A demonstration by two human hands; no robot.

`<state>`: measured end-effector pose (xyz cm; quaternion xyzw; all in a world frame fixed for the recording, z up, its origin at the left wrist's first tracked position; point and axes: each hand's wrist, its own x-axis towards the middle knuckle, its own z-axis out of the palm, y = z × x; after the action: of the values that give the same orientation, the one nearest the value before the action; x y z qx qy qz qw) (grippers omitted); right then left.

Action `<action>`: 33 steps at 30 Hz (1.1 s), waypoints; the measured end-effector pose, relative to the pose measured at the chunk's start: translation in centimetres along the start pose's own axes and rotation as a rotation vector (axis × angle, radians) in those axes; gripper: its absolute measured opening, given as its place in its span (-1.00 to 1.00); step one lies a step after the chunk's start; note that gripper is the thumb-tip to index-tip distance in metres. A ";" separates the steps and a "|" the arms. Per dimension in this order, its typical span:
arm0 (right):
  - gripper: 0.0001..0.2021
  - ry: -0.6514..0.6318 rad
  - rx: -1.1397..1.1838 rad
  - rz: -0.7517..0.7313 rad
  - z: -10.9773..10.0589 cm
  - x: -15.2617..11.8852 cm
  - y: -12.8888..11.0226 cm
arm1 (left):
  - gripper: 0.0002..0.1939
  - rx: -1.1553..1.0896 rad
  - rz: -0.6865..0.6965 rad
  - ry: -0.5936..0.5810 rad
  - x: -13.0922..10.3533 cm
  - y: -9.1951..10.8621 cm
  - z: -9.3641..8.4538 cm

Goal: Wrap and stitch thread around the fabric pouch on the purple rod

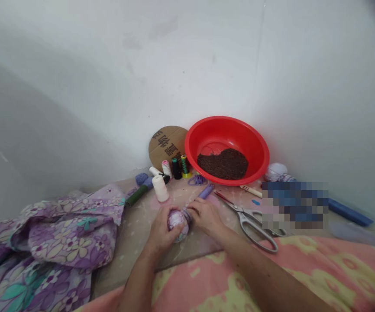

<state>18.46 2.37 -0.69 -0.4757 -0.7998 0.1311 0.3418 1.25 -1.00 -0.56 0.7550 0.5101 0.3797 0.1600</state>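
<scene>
Wrapped around a small round bundle of purple-patterned cloth [176,226] is my left hand [164,229], closed on its left side. My right hand [205,215] is closed in a pinch at the bundle's right side, where dark purple strands gather; its fingertips partly hide them. A purple roll [206,191] lies just beyond the right hand. Large silver scissors [250,223] rest on the table to the right of that hand. A white thread cone [160,189] stands beyond the left hand.
A red basin [190,149] holding dark grains leans near the wall, beside a round cardboard piece [161,145]. Several thread spools stand there, including a black one [176,169]. Flowered purple fabric [77,242] is heaped left; a pink-yellow cloth [203,281] covers the near edge.
</scene>
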 end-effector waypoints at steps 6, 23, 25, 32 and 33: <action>-0.83 -0.019 0.065 0.027 0.4 0.2 -0.4 | -0.60 -0.062 -0.037 0.015 0.0 0.2 0.3; -0.91 -0.082 0.270 -0.031 0.6 1.5 0.6 | -0.62 -0.078 -0.067 -0.019 0.1 0.4 0.3; -0.92 -0.068 0.252 -0.069 0.5 1.4 0.6 | -0.61 -0.084 -0.069 -0.023 0.1 0.4 0.3; -0.91 0.030 0.797 0.191 1.0 1.7 0.2 | -0.67 -0.088 -0.052 -0.055 0.2 0.4 0.1; -0.91 0.007 0.901 0.223 0.9 1.7 0.2 | -0.67 -0.095 -0.052 -0.061 0.2 0.4 0.1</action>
<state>17.42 4.02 -0.71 -0.3633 -0.6060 0.4999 0.5009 1.56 -0.98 -0.30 0.7443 0.5057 0.3762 0.2208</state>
